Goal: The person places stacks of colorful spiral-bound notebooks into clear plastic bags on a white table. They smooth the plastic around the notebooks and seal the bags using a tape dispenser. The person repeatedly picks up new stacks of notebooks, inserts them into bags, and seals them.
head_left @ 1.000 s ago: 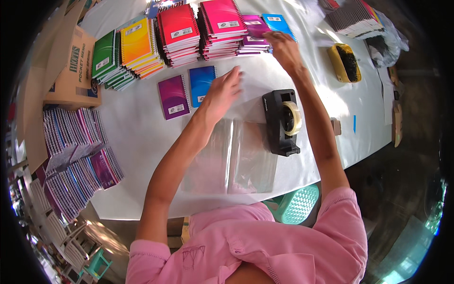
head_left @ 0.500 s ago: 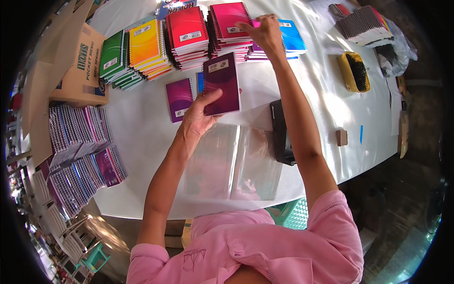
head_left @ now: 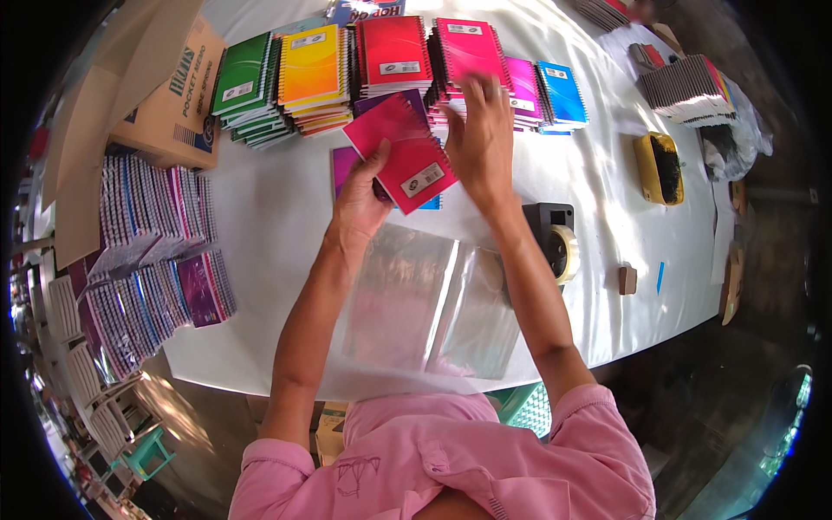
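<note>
My left hand [head_left: 360, 201] is closed on small spiral notebooks, its thumb over the top one. That top one is a crimson-pink spiral notebook [head_left: 400, 156], tilted, with a white label at its lower end. A dark purple notebook [head_left: 414, 104] shows partly behind it. My right hand [head_left: 485, 143] is just right of them, at the front of the pink notebook stack [head_left: 471, 50]. Its thumb stands apart from its fingers, which are slightly blurred, and nothing shows in it. Below the held notebooks, a purple notebook [head_left: 343, 163] and a blue notebook [head_left: 432, 203] lie mostly covered on the table.
Green [head_left: 245, 71], yellow [head_left: 309, 62], red [head_left: 392, 50], magenta [head_left: 523, 82] and blue stacks [head_left: 564, 91] stand along the back. Clear plastic sleeves [head_left: 399, 303] lie in front of me, beside a tape dispenser [head_left: 552, 234]. A carton [head_left: 173, 104] and wrapped notebook bundles [head_left: 156, 260] are at left.
My right hand has drawn back toward me from the pink stack. A crimson-pink notebook now lies over the dark purple one in my left hand. The view has shifted slightly.
</note>
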`<state>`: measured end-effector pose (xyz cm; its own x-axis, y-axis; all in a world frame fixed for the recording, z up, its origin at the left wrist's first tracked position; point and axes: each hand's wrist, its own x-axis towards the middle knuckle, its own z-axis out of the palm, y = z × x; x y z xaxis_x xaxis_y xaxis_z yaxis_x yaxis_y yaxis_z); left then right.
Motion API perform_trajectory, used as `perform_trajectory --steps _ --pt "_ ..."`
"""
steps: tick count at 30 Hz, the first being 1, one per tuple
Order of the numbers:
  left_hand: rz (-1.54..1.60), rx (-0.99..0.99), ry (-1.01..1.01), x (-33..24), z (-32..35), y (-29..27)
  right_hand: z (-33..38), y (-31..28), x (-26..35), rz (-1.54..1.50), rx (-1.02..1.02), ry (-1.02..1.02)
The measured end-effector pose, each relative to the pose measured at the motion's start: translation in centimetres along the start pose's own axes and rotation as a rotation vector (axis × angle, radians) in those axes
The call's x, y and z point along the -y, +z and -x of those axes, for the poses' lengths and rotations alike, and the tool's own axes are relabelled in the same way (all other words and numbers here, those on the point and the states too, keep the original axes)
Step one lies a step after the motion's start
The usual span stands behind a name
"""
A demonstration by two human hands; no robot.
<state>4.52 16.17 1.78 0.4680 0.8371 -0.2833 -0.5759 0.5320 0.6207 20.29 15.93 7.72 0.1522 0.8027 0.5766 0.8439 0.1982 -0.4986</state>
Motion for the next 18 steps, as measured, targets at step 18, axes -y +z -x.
perform_trajectory --steps 18 --pt "0.037 -0.014 -0.113 -4.8 3.7 -6.7 -10.6 -0.8 3.3 -0.924 0.842 -0.607"
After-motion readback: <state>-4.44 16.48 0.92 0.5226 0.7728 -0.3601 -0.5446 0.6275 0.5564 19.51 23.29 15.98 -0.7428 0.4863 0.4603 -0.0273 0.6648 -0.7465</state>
